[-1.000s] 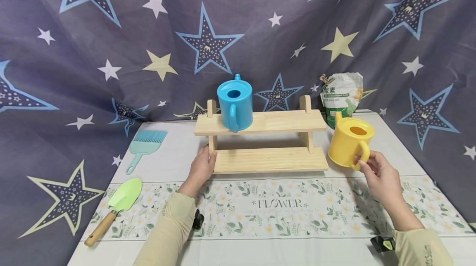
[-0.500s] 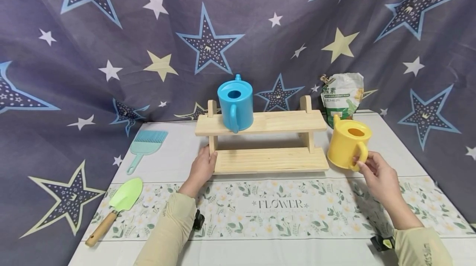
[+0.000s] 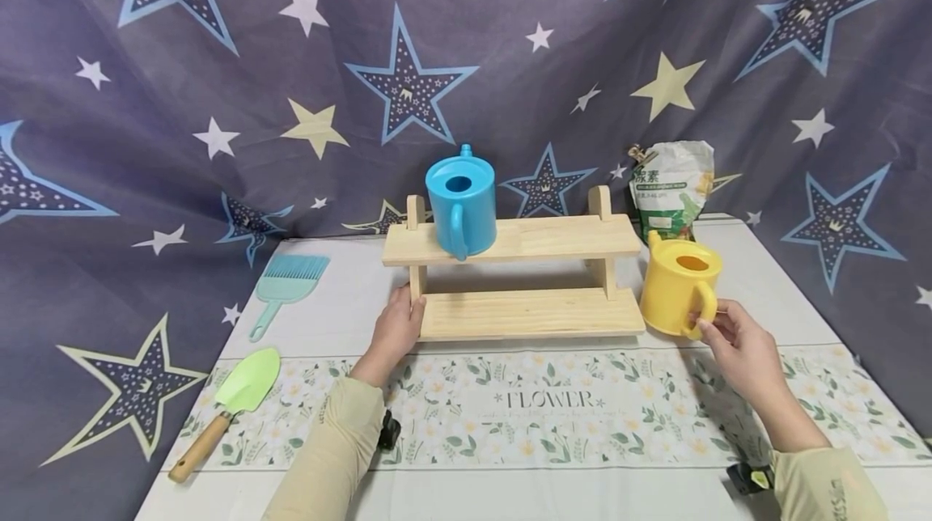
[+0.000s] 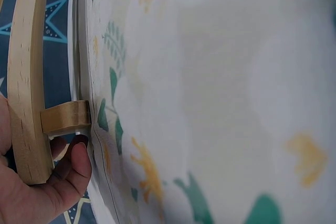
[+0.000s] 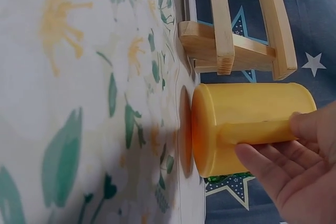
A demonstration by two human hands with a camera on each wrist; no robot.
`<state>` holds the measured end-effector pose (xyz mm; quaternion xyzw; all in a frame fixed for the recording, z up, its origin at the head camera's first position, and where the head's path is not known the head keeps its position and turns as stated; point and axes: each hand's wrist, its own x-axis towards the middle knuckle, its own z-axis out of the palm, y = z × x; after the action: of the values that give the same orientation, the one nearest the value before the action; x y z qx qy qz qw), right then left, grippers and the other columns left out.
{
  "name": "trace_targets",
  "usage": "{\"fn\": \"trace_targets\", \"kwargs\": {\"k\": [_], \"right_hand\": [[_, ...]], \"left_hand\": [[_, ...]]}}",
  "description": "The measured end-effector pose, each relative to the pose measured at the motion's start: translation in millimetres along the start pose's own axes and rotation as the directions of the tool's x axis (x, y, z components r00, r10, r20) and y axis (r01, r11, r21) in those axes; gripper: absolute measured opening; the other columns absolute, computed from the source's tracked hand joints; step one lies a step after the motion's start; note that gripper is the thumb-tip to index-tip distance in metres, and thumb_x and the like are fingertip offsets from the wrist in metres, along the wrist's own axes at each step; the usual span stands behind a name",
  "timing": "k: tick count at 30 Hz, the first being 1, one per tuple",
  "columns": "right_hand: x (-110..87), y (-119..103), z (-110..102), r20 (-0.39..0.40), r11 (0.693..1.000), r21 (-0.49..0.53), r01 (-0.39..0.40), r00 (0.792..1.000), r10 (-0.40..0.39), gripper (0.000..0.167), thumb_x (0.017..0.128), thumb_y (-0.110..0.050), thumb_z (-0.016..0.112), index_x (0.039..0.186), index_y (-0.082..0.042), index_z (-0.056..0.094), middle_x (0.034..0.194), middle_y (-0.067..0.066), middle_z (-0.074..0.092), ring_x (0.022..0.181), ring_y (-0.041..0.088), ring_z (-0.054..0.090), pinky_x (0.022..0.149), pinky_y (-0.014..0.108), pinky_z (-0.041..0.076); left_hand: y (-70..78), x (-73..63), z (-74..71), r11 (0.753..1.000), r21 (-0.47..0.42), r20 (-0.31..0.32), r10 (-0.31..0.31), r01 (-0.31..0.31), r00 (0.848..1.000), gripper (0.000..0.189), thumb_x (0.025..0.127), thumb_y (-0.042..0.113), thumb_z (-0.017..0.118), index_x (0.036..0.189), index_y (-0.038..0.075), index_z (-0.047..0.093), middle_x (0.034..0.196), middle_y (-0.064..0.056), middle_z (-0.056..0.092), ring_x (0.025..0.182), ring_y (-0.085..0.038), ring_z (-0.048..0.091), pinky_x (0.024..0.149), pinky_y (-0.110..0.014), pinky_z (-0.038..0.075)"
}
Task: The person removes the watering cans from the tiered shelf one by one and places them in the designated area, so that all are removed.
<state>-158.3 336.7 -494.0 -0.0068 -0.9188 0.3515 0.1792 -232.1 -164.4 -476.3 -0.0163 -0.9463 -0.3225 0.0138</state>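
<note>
A two-tier wooden shelf [image 3: 524, 312] stands mid-table with a blue watering can [image 3: 476, 213] on its upper board. My left hand [image 3: 394, 332] grips the left end of the lower board; in the left wrist view its fingers [image 4: 79, 163] curl round beneath the board end. My right hand [image 3: 750, 347] pinches the handle of a yellow watering can [image 3: 666, 286] at the shelf's right end. In the right wrist view, thumb and fingers [image 5: 262, 166] are on that handle, and the can's base shows close over the tablecloth. The can is upright, spout toward the back.
Behind the yellow can stands a white and green bag [image 3: 673, 189] with a clip on it. At left lie a teal brush [image 3: 287, 282] and a green trowel [image 3: 247, 383] with a wooden handle. A star-patterned curtain [image 3: 510, 60] hangs behind the table.
My right hand has shifted the yellow watering can a little left and toward me, closer to the shelf's right end. The left hand and the shelf stay in place.
</note>
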Motion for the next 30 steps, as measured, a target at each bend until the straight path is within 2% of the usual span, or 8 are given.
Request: {"fn": "trace_targets", "kwargs": {"k": [4, 6, 8, 10, 17, 22, 30], "right_hand": [[-4.4, -38, -15, 0.048, 0.999, 0.003, -0.039, 0.998, 0.039, 0.036, 0.103, -0.026, 0.051, 0.124, 0.003, 0.051, 0.114, 0.029, 0.064, 0.101, 0.046, 0.063, 0.071, 0.042, 0.058], [-5.5, -46, -18, 0.056, 0.999, 0.004, -0.048, 0.997, 0.048, 0.033, 0.103, -0.021, 0.053, 0.122, 0.005, 0.051, 0.113, 0.031, 0.063, 0.099, 0.046, 0.064, 0.071, 0.043, 0.057], [-5.8, -45, -17, 0.052, 0.998, -0.001, -0.069, 0.996, 0.069, 0.031, 0.102, -0.021, 0.055, 0.121, 0.004, 0.052, 0.112, 0.029, 0.064, 0.098, 0.044, 0.065, 0.068, 0.041, 0.058], [-6.5, -48, -18, 0.059, 0.997, -0.005, -0.077, 0.995, 0.077, 0.027, 0.101, -0.014, 0.056, 0.12, 0.005, 0.053, 0.111, 0.029, 0.064, 0.098, 0.043, 0.065, 0.071, 0.042, 0.058], [-10.6, -47, -18, 0.105, 0.998, -0.049, -0.037, 0.994, 0.042, 0.025, 0.099, -0.012, 0.058, 0.116, 0.007, 0.058, 0.107, 0.031, 0.065, 0.096, 0.048, 0.064, 0.075, 0.053, 0.057], [-14.1, -46, -15, 0.145, 0.998, -0.053, -0.03, 0.989, 0.038, 0.027, 0.098, -0.011, 0.06, 0.116, 0.009, 0.059, 0.107, 0.033, 0.064, 0.095, 0.049, 0.064, 0.073, 0.052, 0.058], [-15.1, -44, -15, 0.157, 0.996, -0.083, -0.019, 0.987, 0.032, 0.028, 0.098, -0.011, 0.061, 0.116, 0.01, 0.059, 0.104, 0.032, 0.065, 0.092, 0.048, 0.065, 0.071, 0.052, 0.058]], "left_hand": [[0.1, -0.3, -1.2, 1.0, 0.0, -0.005, 0.003, -0.003, 1.0, 0.049, 0.106, 0.028, 0.038, 0.147, 0.0, 0.036, 0.133, -0.02, 0.047, 0.12, -0.037, 0.052, 0.1, -0.052, 0.044], [-0.2, -0.1, -1.2, 1.0, -0.001, -0.006, 0.004, -0.004, 1.0, 0.049, 0.106, 0.028, 0.038, 0.147, 0.0, 0.036, 0.133, -0.02, 0.047, 0.12, -0.037, 0.052, 0.1, -0.052, 0.044], [-0.5, 0.1, -0.8, 1.0, 0.0, -0.004, 0.003, -0.003, 1.0, 0.049, 0.106, 0.028, 0.039, 0.147, 0.0, 0.036, 0.134, -0.02, 0.046, 0.12, -0.037, 0.051, 0.1, -0.052, 0.044], [-0.5, 0.9, -0.3, 1.0, -0.002, -0.001, -0.005, 0.005, 1.0, 0.049, 0.106, 0.028, 0.039, 0.147, 0.001, 0.035, 0.134, -0.019, 0.046, 0.121, -0.037, 0.051, 0.101, -0.052, 0.043], [-0.6, 0.9, 0.5, 1.0, -0.004, 0.005, -0.008, 0.008, 1.0, 0.049, 0.106, 0.028, 0.039, 0.147, 0.001, 0.035, 0.135, -0.018, 0.046, 0.122, -0.036, 0.051, 0.102, -0.052, 0.042], [-1.4, 0.6, 0.3, 1.0, 0.0, 0.009, -0.015, 0.015, 1.0, 0.051, 0.106, 0.031, 0.038, 0.148, 0.002, 0.035, 0.136, -0.018, 0.045, 0.123, -0.036, 0.05, 0.104, -0.051, 0.041], [-1.5, 1.1, 0.2, 1.0, -0.006, 0.014, -0.024, 0.024, 1.0, 0.051, 0.106, 0.031, 0.037, 0.148, 0.003, 0.034, 0.137, -0.017, 0.044, 0.125, -0.035, 0.048, 0.106, -0.051, 0.04]]}}
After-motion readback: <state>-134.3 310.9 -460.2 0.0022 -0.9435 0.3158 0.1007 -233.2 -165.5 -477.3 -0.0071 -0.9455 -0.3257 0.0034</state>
